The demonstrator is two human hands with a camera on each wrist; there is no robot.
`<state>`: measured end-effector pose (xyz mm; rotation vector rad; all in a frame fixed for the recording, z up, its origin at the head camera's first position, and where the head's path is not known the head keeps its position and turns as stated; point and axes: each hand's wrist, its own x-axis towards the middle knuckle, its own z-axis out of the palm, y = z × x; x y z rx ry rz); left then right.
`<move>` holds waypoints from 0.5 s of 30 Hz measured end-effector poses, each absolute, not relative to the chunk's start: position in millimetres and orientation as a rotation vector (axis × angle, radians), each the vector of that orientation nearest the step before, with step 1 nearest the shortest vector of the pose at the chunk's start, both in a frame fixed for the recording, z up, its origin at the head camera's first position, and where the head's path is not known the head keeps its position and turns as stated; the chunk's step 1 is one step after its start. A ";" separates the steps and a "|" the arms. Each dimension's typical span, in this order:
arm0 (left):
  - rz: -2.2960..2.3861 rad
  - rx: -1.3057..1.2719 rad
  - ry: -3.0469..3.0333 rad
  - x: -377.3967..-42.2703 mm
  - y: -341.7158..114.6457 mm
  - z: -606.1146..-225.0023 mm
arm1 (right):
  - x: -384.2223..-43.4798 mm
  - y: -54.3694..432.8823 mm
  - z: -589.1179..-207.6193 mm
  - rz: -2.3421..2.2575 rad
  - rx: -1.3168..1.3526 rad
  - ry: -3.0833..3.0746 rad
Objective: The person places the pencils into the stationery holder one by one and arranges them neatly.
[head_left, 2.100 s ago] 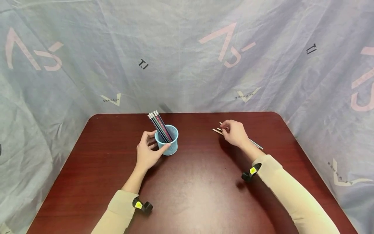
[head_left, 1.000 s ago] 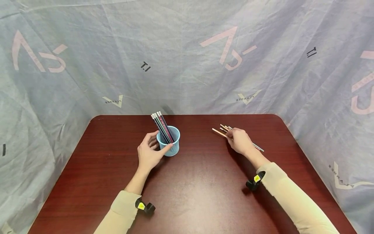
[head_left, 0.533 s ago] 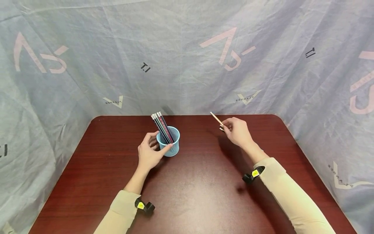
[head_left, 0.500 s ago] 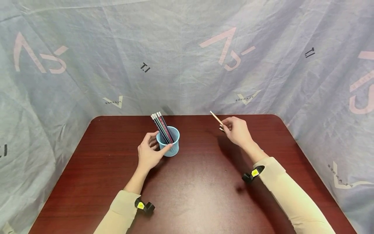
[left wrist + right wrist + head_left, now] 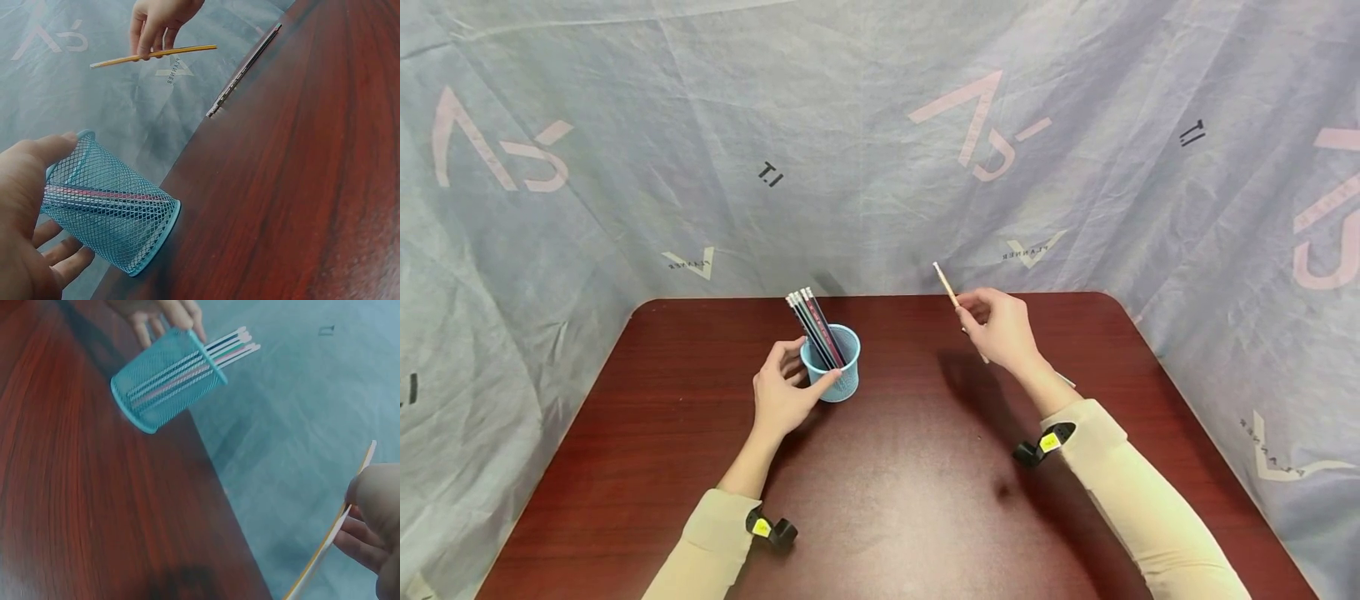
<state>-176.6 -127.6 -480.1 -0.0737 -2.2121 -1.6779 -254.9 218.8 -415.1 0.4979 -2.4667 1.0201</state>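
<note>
Yellow pencil raised; from above, right hand partly hides tabletop pencils.

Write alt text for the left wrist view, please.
A left hand grips a blue mesh cup holding pencils. Beyond it, the right hand pinches a yellow pencil in the air; at least one more pencil lies on the reddish table.

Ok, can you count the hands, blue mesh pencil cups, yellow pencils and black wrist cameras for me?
Left hand and right hand: 2
Blue mesh pencil cup: 1
Yellow pencil: 1
Left wrist camera and right wrist camera: 2
Total: 6
</note>
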 end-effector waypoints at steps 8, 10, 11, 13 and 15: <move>-1.678 -0.074 -2.204 -177.2 -127.7 -480.7 | -248.8 203.6 -401.5 1.216 0.486 -2.389; -1.684 -0.075 -2.197 -177.8 -127.5 -481.6 | -248.1 200.8 -399.6 1.241 0.480 -2.370; -1.688 -0.075 -2.191 -178.0 -127.5 -482.0 | -247.7 199.6 -398.5 1.254 0.478 -2.359; -1.696 -0.076 -2.177 -178.3 -127.4 -482.9 | -246.8 197.5 -396.5 1.283 0.481 -2.333; -1.703 -0.078 -2.163 -178.7 -127.3 -483.8 | -246.2 195.5 -394.8 1.318 0.487 -2.300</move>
